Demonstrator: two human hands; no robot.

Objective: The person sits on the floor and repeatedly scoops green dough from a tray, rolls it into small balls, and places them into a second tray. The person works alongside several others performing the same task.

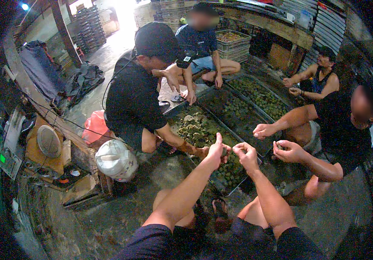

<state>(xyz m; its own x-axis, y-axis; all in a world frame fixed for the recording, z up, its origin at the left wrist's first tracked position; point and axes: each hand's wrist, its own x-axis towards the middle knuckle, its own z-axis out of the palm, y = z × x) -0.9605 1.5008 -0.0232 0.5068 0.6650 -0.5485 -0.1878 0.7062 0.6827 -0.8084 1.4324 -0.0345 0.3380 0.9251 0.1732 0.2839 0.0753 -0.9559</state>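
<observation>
Head view: a worker's left hand (215,154), thumb raised, fingers curled, hovers near the right hand (246,155), fingertips drawn together; I cannot tell whether either pinches anything. Greenish lumps (227,172) lie in a tray (238,185) at the hands' six o'clock.

Glaring light (125,17) enters at the top, left of centre; a lamp (24,6) glows upper left; ribbed wall (325,32) upper right; grey, stained floor (95,221) below.
</observation>
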